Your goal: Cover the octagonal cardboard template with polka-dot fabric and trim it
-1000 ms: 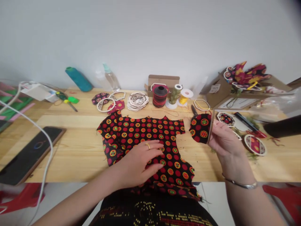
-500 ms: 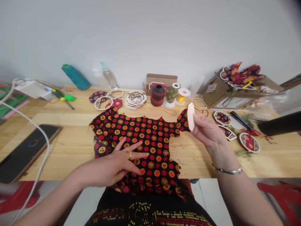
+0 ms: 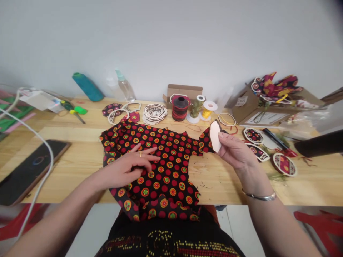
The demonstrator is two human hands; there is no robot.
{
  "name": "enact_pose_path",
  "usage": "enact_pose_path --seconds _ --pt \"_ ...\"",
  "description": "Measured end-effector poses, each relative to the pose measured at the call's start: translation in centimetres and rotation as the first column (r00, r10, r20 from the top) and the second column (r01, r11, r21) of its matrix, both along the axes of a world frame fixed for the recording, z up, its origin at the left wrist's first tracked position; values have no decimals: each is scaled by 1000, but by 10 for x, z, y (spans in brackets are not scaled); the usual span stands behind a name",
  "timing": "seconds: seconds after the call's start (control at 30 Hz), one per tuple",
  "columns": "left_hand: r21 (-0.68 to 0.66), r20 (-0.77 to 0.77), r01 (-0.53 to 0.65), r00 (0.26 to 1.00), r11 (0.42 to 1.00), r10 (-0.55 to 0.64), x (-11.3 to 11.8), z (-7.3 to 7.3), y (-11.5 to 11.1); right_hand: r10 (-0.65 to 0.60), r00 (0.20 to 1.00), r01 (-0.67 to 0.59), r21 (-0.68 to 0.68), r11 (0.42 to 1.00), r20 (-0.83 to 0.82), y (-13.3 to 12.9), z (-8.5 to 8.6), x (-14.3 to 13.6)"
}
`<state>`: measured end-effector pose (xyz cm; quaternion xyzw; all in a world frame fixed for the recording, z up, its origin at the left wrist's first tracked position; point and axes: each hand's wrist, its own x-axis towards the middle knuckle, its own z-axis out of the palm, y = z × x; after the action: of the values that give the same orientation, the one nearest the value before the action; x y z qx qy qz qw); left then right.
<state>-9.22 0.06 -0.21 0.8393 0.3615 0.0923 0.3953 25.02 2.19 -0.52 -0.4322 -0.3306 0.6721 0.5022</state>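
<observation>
The left grip (image 3: 130,165): fingers spread, slightly curled, resting on the patterned cloth (image 3: 173,174). Cloth position: beneath this grip and to its right. Judged light, soft and prone to fray; steady with a flat palm, lift by an edge. Pale panel (image 3: 214,136): left of the right grip (image 3: 235,150), pinched between thumb and fingers. Apparently light and stiff; handle by the rim. From where I stand, the cloth under the left palm is hidden; the panel's far face cannot be made out.

plain pale grey wall (image 3: 171,43), pale wooden table (image 3: 83,153) against it, whitish floor (image 3: 237,225) below, red furniture (image 3: 320,228) under both ends, soft light
</observation>
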Motion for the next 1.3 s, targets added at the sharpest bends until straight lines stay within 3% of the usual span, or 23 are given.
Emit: enact_pose_path --seconds 0.07,0.1,0.13,0.2,0.23,0.3,0.33,0.4,0.47,0.6,0.77,0.93,1.1,1.3 --pt "-76 245 -255 932 964 266 18 8 -4 58 998 -58 -21 998 -15 0 4 -3" --pt "-203 374 -354 833 913 407 31 12 -5 89 996 -91 -38 995 -30 0 8 -6" --pt "-367 477 -383 705 848 525 45 16 -5 120 992 -122 -52 991 -43 -1 13 -10" --pt "-660 551 -283 446 695 705 73 23 1 171 984 -174 -63 983 -58 -2 23 -19" --pt "-800 486 -176 368 573 793 85 25 5 191 980 -195 -61 979 -59 -2 26 -24" --pt "-950 302 48 402 309 864 102 27 15 235 971 -238 -64 969 -40 -2 29 -33" --pt "-967 255 103 414 234 874 108 25 19 253 967 -254 -70 965 -16 -2 28 -36" --pt "-975 210 160 435 154 876 113 20 24 255 964 -249 -83 965 72 1 21 -40" --pt "-981 179 151 437 124 881 114 13 24 208 960 -194 -89 977 188 4 12 -40" --pt "-983 181 96 428 154 885 113 -3 20 141 932 -116 -92 989 334 7 -3 -38" --pt "-963 225 -21 481 268 847 114 -16 19 155 938 -128 -105 986 310 8 -5 -42" --pt "-937 255 -96 467 335 847 114 -23 17 74 954 -35 -138 990 289 10 -10 -42" --pt "-879 300 -180 511 441 805 113 -25 15 28 959 14 -146 989 282 11 -15 -39" --pt "-685 300 -424 578 593 759 109 -17 14 -15 970 50 -139 989 241 10 -16 -36"
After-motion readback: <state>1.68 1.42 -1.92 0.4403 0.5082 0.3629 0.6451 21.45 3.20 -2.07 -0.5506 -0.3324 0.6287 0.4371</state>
